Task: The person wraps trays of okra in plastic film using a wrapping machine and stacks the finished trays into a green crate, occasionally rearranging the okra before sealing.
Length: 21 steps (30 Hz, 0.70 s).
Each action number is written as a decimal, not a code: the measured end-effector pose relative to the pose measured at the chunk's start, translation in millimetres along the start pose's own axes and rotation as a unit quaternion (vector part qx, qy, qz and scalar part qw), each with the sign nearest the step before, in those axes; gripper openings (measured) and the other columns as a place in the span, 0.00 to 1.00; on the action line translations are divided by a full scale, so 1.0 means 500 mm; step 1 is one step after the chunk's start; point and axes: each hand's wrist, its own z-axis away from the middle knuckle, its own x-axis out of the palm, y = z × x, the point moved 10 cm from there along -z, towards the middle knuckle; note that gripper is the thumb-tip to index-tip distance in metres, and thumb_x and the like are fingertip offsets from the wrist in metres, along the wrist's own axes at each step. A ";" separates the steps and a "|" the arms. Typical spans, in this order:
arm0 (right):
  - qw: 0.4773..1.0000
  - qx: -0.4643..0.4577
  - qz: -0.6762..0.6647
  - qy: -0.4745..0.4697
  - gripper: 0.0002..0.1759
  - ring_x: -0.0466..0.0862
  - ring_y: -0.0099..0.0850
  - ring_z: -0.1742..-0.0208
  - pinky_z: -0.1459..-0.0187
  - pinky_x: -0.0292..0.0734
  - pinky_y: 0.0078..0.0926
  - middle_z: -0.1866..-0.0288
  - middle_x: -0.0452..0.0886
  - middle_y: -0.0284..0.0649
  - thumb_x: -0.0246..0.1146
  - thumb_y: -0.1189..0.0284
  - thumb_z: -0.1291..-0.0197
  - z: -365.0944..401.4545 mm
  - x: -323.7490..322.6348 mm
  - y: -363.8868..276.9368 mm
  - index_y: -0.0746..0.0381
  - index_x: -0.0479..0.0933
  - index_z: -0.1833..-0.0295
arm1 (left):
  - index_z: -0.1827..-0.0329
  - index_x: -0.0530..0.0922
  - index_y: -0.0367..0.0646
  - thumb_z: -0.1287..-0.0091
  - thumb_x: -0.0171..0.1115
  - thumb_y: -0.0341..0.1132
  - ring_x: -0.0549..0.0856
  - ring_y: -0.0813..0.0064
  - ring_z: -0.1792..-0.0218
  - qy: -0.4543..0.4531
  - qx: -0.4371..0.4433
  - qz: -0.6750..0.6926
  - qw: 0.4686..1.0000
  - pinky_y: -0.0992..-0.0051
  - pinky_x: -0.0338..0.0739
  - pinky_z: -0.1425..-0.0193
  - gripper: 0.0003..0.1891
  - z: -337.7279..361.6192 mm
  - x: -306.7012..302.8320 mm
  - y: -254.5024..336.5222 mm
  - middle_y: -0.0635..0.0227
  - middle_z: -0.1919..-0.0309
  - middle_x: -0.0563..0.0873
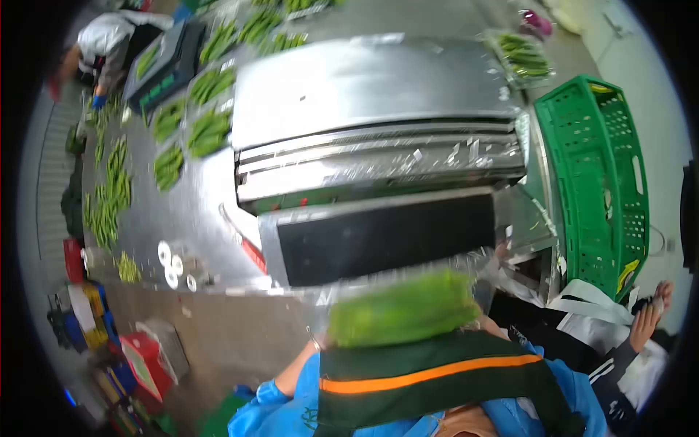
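Close to my dark apron I hold a pack of long green vegetables (404,309), smeared by motion, with clear film around it. My left hand (324,336) is at the pack's left end, mostly hidden behind it. At the right end is my right hand (492,325), also largely covered. Both hands appear closed on the pack's ends; most fingers do not show. Just beyond the pack lies the black plate (389,237) of a steel wrapping machine (371,91).
Several wrapped green packs (211,132) and loose green vegetables (109,193) lie on the steel table (145,218). White rolls (173,264) stand near its front edge. A green crate (593,189) is at right. A scale (164,69) stands at upper left. Other people are at upper left and lower right.
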 end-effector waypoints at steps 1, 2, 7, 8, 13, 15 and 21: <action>0.999 -0.001 -0.052 -0.003 0.13 0.75 0.28 0.68 0.63 0.71 0.29 0.69 0.76 0.40 0.54 0.67 0.40 0.017 -0.019 -0.042 0.63 0.68 0.53 | 0.57 0.72 0.39 0.33 0.47 0.42 0.73 0.77 0.61 -0.042 -0.018 -0.015 0.999 0.77 0.66 0.57 0.14 -0.004 0.057 0.015 0.66 0.60 0.74; 0.995 -0.010 -0.098 0.005 0.14 0.75 0.28 0.67 0.62 0.71 0.29 0.67 0.76 0.40 0.54 0.67 0.40 0.027 -0.030 -0.070 0.63 0.67 0.51 | 0.56 0.71 0.39 0.33 0.47 0.41 0.73 0.76 0.59 -0.074 -0.034 -0.035 0.996 0.76 0.66 0.54 0.14 -0.009 0.108 0.018 0.65 0.58 0.74; 0.893 -0.183 -0.406 0.066 0.19 0.77 0.27 0.72 0.73 0.74 0.19 0.61 0.75 0.41 0.53 0.77 0.42 0.029 -0.193 -0.122 0.62 0.64 0.44 | 0.50 0.70 0.36 0.35 0.49 0.37 0.74 0.72 0.51 -0.078 0.048 -0.264 0.960 0.74 0.67 0.45 0.15 -0.082 0.277 0.127 0.62 0.51 0.74; 0.844 -0.266 -0.454 0.105 0.17 0.75 0.26 0.76 0.81 0.71 0.18 0.63 0.74 0.39 0.53 0.77 0.42 0.047 -0.255 -0.164 0.62 0.64 0.46 | 0.51 0.70 0.36 0.35 0.49 0.35 0.75 0.73 0.53 -0.057 0.109 -0.335 0.934 0.75 0.69 0.47 0.14 -0.099 0.291 0.158 0.62 0.53 0.75; 0.756 -0.296 -0.428 0.398 0.11 0.70 0.21 0.85 0.89 0.64 0.18 0.67 0.72 0.31 0.54 0.64 0.39 0.139 -0.614 -0.215 0.58 0.67 0.56 | 0.57 0.70 0.35 0.37 0.51 0.24 0.77 0.78 0.60 -0.035 0.340 -0.492 0.801 0.78 0.72 0.56 0.07 -0.156 0.371 0.269 0.62 0.62 0.78; 0.711 -0.310 -0.431 0.461 0.12 0.71 0.19 0.80 0.88 0.61 0.16 0.70 0.72 0.28 0.57 0.61 0.41 0.128 -0.752 -0.253 0.54 0.68 0.57 | 0.62 0.69 0.37 0.37 0.52 0.25 0.76 0.77 0.66 0.014 0.363 -0.480 0.799 0.78 0.73 0.60 0.03 -0.170 0.384 0.289 0.63 0.67 0.78; 0.657 -0.293 -0.398 0.570 0.18 0.74 0.25 0.75 0.82 0.72 0.21 0.67 0.73 0.35 0.54 0.57 0.41 -0.079 -1.082 -0.293 0.58 0.67 0.53 | 0.61 0.70 0.35 0.37 0.51 0.23 0.78 0.78 0.66 0.143 0.435 -0.434 0.776 0.80 0.74 0.59 0.03 -0.092 0.328 0.375 0.63 0.67 0.79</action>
